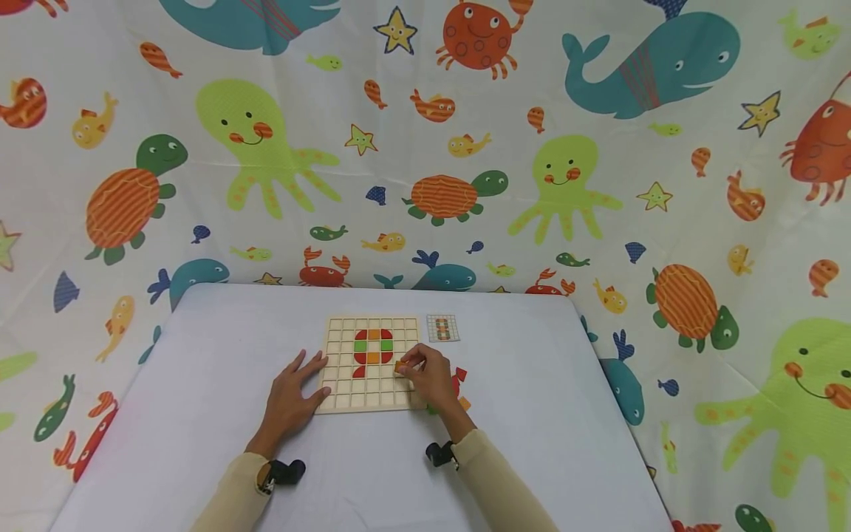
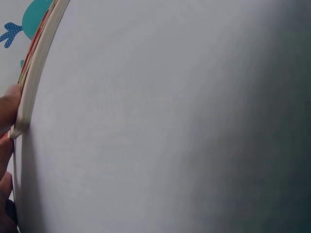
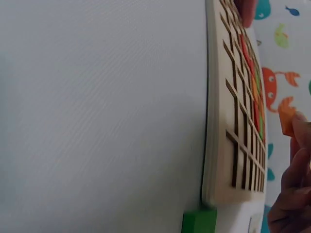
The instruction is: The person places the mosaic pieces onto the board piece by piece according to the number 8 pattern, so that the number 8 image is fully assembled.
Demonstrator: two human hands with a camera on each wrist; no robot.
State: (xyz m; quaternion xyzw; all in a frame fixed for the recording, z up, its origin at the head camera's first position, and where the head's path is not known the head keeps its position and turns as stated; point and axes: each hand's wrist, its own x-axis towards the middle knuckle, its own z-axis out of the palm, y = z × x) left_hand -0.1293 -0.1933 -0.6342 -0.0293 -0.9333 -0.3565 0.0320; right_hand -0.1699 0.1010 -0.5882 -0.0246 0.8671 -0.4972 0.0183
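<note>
A wooden grid board (image 1: 379,386) lies on the white table. In its upper middle, red, orange and green pieces form a ring around bare squares, with one red curved piece (image 1: 359,372) just below. My left hand (image 1: 287,395) rests at the board's left edge, fingers spread and thumb touching the near part of that side. Between thumb and fingertips, my right hand (image 1: 431,377) pinches an orange block (image 3: 286,121) above the board's right side. In the right wrist view, the block is held clear of the grid.
A small pattern card (image 1: 442,328) lies beyond the board's upper right corner. Loose red (image 1: 461,374) and orange (image 1: 465,403) pieces lie right of the board, partly hidden by my right hand. A green block (image 3: 200,222) sits by the board's corner. A sea-animal print cloth hangs behind.
</note>
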